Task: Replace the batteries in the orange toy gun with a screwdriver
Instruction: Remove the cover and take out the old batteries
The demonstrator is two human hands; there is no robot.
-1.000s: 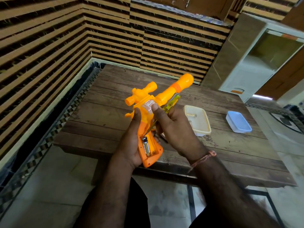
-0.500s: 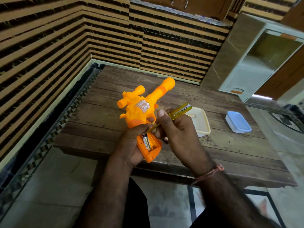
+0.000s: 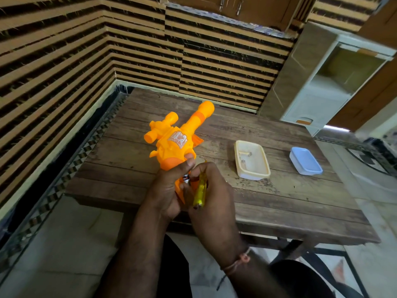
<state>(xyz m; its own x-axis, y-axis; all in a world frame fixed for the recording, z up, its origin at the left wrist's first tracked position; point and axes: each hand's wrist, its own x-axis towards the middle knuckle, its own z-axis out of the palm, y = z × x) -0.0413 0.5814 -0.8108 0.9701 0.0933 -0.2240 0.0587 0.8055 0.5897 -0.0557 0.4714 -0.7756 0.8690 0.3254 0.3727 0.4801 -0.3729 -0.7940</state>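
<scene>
I see the toy gun (image 3: 176,143) over the table (image 3: 133,160), with its barrel pointing away from me. My left hand (image 3: 169,190) is on its left and my right hand (image 3: 212,194) on its right. The open box (image 3: 251,160) lies further right, and the lid (image 3: 305,161) lies right of that.

The orange toy gun (image 3: 176,140) is bright plastic with a darker orange band on the barrel and a whitish sticker on its side. It's held above the wooden table (image 3: 279,203), barrel pointing away toward the far edge. A battery (image 3: 186,179) peeks out at the grip. The yellow see-through screwdriver (image 3: 200,193) sits just right of that grip.
</scene>
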